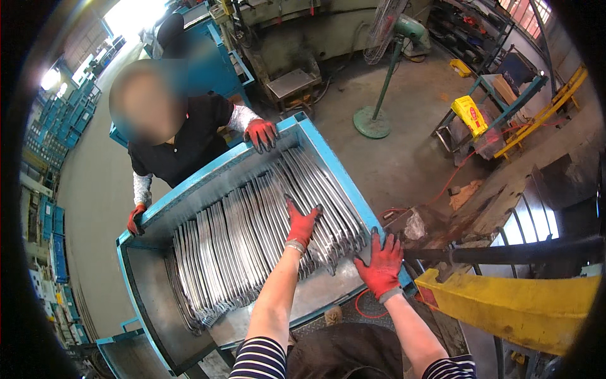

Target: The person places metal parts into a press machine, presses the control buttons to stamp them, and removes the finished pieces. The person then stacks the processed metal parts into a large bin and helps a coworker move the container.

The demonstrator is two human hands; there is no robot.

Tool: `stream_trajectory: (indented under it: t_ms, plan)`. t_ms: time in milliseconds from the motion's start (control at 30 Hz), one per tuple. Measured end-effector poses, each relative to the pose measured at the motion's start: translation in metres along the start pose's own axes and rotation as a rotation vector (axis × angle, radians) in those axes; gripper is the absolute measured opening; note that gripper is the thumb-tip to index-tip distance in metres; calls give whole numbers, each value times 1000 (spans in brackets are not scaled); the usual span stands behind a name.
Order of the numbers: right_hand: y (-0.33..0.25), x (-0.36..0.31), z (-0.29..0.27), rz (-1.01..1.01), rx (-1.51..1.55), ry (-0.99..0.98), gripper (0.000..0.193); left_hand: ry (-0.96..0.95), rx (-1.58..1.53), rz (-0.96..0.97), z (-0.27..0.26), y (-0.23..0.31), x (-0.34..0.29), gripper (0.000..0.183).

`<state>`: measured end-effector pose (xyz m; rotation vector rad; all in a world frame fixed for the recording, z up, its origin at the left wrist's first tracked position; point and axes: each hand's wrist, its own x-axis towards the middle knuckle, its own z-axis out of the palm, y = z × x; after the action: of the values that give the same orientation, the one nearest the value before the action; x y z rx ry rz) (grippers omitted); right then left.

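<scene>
Red work gloves cover both of the person's hands. Left hand (302,225) rests with fingers spread flat on the row of metal strips (252,234), near the row's two o'clock end; it presses on them and closes around nothing. Right hand (380,264) lies open, palm down, on the rim of the blue bin (328,158) at the bin's four o'clock corner, fingers splayed over the edge and gripping nothing.

These strips are thin, bright, curved pieces of bare metal, standing on edge and packed side by side in a long row that runs through the bin from eight o'clock to two o'clock. They fill most of the bin; a bare patch of grey steel floor shows at the eight o'clock end and along the near wall.

Across the bin, at eleven o'clock, a co-worker in a dark shirt (183,142) leans over it. One of that person's red-gloved hands (261,134) holds the far rim at twelve o'clock, and the other gloved hand (135,218) grips the corner at nine o'clock.

At four o'clock from the bin lies a yellow beam (511,309), with a dark steel bar (505,254) just above it. A green pedestal fan (385,69) stands on the concrete floor at one o'clock, well apart from the bin.
</scene>
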<state>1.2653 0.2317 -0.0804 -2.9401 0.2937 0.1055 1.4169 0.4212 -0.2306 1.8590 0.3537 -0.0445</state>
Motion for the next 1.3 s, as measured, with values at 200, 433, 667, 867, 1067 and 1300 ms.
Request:
stream_trajectory:
  t_ms: [200,433,667,867,1067,1300]
  plan:
    - [0,5,7,6,-78,-62,88,-2,10,32,-1,-1,6,98]
    - [1,6,15,-51,-161,-39,89,-42,195,74,2,-2,44,103]
    - [-7,3,15,-47,-212,35,98,39,181,86,-2,10,16,98]
    - [-8,1,27,2,-260,71,102,77,88,288,-36,-18,-160,87]
    - [-14,-1,32,15,-331,62,105,-135,535,-75,-148,-110,-336,101]
    - [-21,-6,31,67,-365,57,108,256,886,-267,-348,-156,-373,97]
